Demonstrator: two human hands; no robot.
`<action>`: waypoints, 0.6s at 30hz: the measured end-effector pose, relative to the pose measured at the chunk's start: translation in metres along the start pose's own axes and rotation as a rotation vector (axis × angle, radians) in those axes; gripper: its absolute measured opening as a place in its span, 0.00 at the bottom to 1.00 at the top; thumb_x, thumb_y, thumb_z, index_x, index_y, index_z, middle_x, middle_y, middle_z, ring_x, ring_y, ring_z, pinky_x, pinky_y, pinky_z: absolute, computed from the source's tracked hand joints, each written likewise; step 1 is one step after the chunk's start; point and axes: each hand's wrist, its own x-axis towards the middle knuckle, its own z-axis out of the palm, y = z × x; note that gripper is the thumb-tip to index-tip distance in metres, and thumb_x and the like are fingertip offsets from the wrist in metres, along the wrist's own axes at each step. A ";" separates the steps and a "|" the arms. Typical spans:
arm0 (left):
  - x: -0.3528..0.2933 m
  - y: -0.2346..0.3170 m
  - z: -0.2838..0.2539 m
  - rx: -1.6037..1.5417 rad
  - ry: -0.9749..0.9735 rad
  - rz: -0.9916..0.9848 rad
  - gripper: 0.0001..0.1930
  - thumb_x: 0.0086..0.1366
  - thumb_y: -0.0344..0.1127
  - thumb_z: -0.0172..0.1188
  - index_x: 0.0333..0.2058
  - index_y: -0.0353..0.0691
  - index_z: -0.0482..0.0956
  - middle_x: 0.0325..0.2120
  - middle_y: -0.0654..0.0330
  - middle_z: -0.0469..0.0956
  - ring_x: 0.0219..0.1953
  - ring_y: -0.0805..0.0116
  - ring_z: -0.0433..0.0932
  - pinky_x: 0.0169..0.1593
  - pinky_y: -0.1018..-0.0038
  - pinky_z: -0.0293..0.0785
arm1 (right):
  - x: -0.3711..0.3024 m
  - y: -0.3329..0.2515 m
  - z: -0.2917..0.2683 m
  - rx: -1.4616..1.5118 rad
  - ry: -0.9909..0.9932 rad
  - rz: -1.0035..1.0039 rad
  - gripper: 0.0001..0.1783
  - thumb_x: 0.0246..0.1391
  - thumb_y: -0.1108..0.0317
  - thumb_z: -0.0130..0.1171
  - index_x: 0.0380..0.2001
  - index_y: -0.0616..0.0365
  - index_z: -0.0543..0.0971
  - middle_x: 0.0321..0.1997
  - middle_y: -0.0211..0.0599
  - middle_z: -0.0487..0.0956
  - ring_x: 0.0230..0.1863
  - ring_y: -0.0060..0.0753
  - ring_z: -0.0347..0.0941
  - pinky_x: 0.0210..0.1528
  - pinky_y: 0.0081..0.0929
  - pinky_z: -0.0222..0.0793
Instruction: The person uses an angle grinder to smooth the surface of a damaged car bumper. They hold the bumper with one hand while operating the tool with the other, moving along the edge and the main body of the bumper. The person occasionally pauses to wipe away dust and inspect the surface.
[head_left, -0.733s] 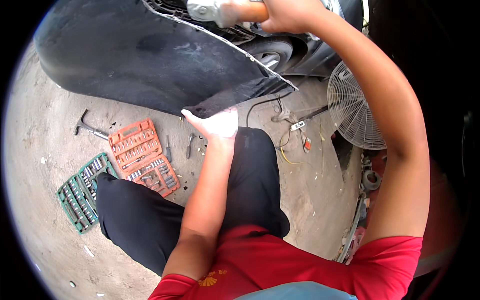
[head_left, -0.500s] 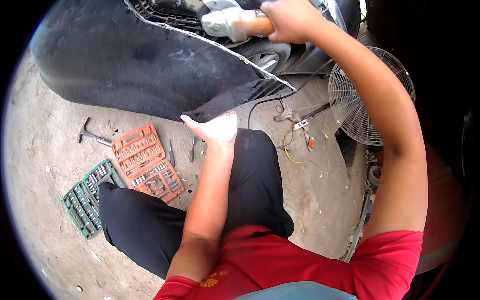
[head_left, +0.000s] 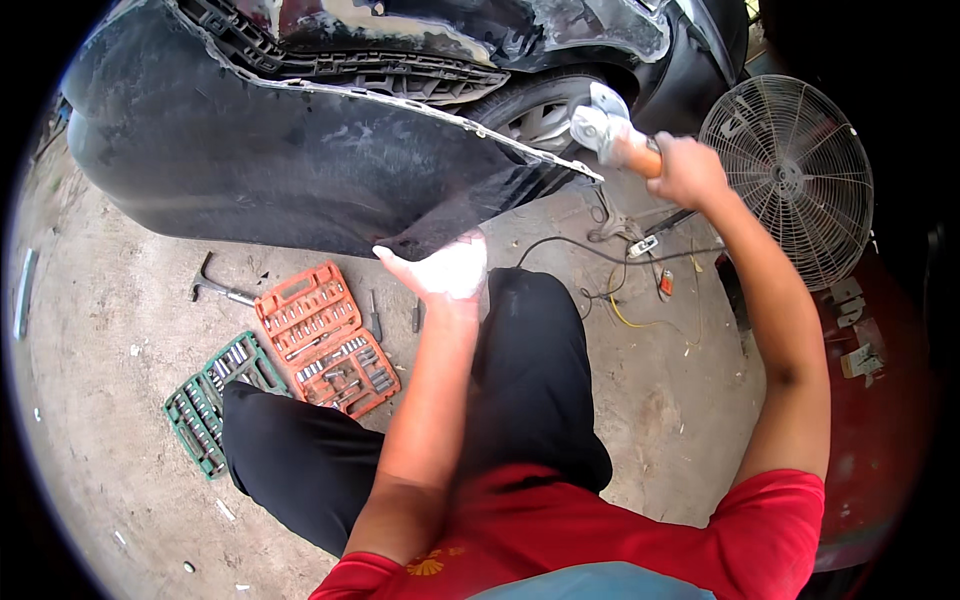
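Observation:
A large black car bumper point(head_left: 300, 170) with a rough, pale upper edge spans the upper left. My left hand point(head_left: 447, 272), whitened with dust, grips its lower edge near the right end; the thumb points left along the edge and the fingers are partly hidden. Off the bumper's right tip, my right hand point(head_left: 690, 175) is wrapped round the orange body of an angle grinder point(head_left: 612, 130). Its pale grey head and guard point up and left, in front of the car wheel point(head_left: 535, 120), apart from the bumper. The grinder is slightly blurred.
Left of my knees lie an orange socket set point(head_left: 330, 340), a green socket set point(head_left: 215, 400), a hammer-like tool point(head_left: 215, 285) and screwdrivers point(head_left: 375, 315). A round fan point(head_left: 790, 180) stands at right. Cables and a power strip point(head_left: 643, 246) lie on the floor.
My right hand has brought the grinder down and right, away from above the bumper's upper edge to beyond its right tip. My left hand keeps its hold; the view has shifted slightly.

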 end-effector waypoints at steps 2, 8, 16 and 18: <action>0.004 -0.002 -0.002 0.028 -0.005 0.015 0.47 0.57 0.74 0.71 0.65 0.44 0.78 0.62 0.56 0.80 0.63 0.53 0.80 0.67 0.52 0.77 | -0.024 0.001 0.038 0.087 -0.032 0.046 0.28 0.46 0.53 0.74 0.48 0.58 0.82 0.46 0.55 0.89 0.50 0.62 0.87 0.54 0.55 0.84; -0.004 -0.007 0.016 0.149 0.053 0.018 0.42 0.69 0.78 0.54 0.63 0.47 0.80 0.60 0.59 0.82 0.59 0.57 0.81 0.58 0.60 0.77 | -0.094 -0.019 0.190 0.517 -0.139 0.126 0.30 0.44 0.51 0.76 0.45 0.62 0.83 0.45 0.59 0.89 0.49 0.65 0.86 0.51 0.54 0.82; 0.000 0.008 -0.006 0.229 -0.028 0.005 0.45 0.60 0.72 0.73 0.64 0.42 0.80 0.62 0.56 0.81 0.63 0.56 0.80 0.69 0.57 0.78 | -0.107 -0.076 0.291 1.374 -0.198 0.232 0.23 0.49 0.57 0.78 0.39 0.65 0.84 0.32 0.44 0.86 0.35 0.41 0.84 0.41 0.40 0.78; 0.004 0.013 -0.001 0.166 -0.032 -0.067 0.45 0.61 0.71 0.73 0.65 0.41 0.79 0.65 0.54 0.80 0.66 0.55 0.78 0.71 0.57 0.76 | -0.082 -0.082 0.268 1.642 -0.200 0.218 0.18 0.53 0.61 0.77 0.36 0.64 0.83 0.29 0.34 0.83 0.32 0.28 0.79 0.37 0.34 0.75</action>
